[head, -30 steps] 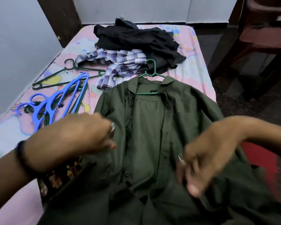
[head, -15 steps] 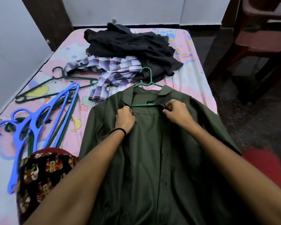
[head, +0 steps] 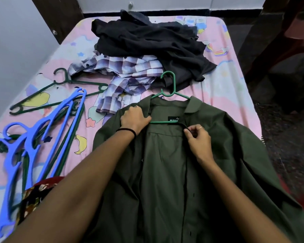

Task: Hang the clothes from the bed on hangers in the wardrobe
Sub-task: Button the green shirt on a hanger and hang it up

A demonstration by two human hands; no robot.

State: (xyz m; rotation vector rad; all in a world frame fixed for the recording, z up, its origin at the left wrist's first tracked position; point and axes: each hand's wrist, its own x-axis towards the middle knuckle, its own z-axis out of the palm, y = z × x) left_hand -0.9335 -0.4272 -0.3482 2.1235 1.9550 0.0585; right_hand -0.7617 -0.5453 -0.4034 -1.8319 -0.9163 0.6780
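- Left hand [head: 136, 118] grips the olive shirt [head: 165, 172] placket near the green hanger [head: 168, 92].
- Right hand [head: 198, 137] pinches the opposite placket.
- Shirt overhangs the bed [head: 223, 85] edge on the right.

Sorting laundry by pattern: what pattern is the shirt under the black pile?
Purple-and-white checked cotton shirt, clearest in the head view.

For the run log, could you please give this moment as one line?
stage: buttoning | shirt: on hanger, bed | left hand: grips placket | right hand: pinches placket
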